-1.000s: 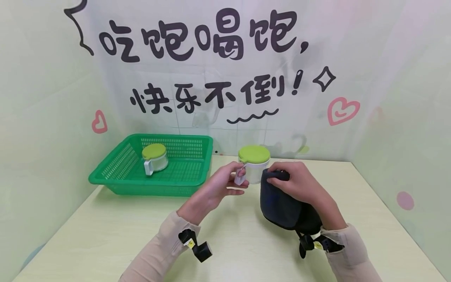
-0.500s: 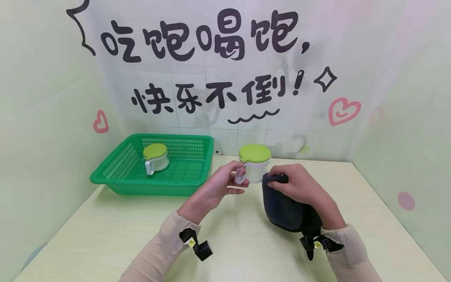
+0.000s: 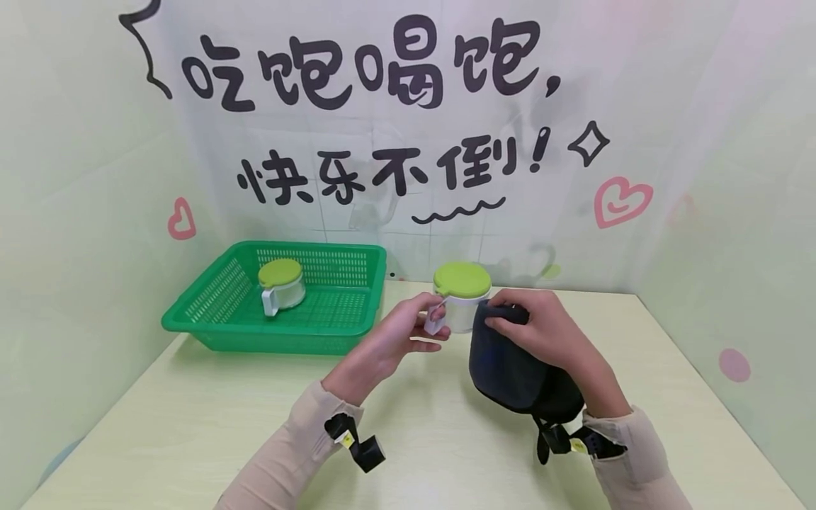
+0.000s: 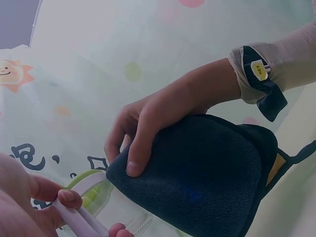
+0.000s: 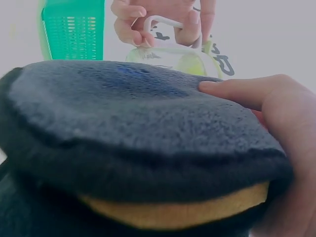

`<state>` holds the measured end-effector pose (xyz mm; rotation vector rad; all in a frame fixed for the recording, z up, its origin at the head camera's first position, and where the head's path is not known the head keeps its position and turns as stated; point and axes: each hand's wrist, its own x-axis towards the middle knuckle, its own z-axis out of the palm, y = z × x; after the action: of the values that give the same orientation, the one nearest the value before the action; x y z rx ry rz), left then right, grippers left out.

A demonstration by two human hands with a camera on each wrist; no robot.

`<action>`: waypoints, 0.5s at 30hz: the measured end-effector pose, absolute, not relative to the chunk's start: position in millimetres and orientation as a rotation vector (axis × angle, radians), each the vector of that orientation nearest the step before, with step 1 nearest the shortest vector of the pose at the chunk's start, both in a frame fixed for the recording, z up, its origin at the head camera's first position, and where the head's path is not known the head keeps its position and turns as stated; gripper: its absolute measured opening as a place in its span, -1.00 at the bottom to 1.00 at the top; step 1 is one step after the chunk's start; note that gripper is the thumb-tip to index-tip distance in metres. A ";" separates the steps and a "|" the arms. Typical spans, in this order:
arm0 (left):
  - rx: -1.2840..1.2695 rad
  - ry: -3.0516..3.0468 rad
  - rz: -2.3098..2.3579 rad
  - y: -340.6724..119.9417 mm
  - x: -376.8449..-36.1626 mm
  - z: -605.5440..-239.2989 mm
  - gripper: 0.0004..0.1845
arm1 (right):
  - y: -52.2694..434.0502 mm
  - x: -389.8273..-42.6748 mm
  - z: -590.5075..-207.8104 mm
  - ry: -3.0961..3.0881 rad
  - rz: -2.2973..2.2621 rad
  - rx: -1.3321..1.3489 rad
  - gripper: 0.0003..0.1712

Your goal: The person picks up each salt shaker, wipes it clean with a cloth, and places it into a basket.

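Note:
A clear jar with a green lid (image 3: 461, 296) stands on the table near the back. My left hand (image 3: 408, 333) pinches its white handle (image 3: 433, 324); the same handle (image 4: 81, 219) shows low in the left wrist view. My right hand (image 3: 542, 333) grips a dark blue cloth (image 3: 513, 365) and presses its top edge against the jar's right side. The cloth (image 5: 138, 128) fills the right wrist view, with the jar (image 5: 170, 59) behind it. In the left wrist view the cloth (image 4: 197, 173) covers the jar's side.
A green plastic basket (image 3: 210, 312) sits at the back left of the pale table (image 3: 191, 425) and holds a second green-lidded jar (image 3: 280, 285). Printed backdrop walls close in the table on the left, back and right.
My right hand has lifted the cloth slightly and brought it against the jar's side. The left hand and the jar have barely moved.

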<state>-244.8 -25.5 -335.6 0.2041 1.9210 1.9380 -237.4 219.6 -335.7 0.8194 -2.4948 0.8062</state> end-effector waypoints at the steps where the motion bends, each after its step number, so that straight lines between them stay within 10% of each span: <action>1: 0.201 1.919 1.940 -25.7 -244.7 -335.5 -0.66 | 219.1 -237.7 -335.9 -2.525 0.808 0.819 -0.84; 15: 0.215 1.890 1.956 -27.1 -243.9 -333.4 -0.66 | 221.7 -243.2 -340.4 -2.722 0.723 0.898 -0.91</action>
<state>-243.9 -27.1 -333.4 0.2149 1.8903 1.9562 -243.2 221.7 -340.4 0.8979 -2.7223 0.7231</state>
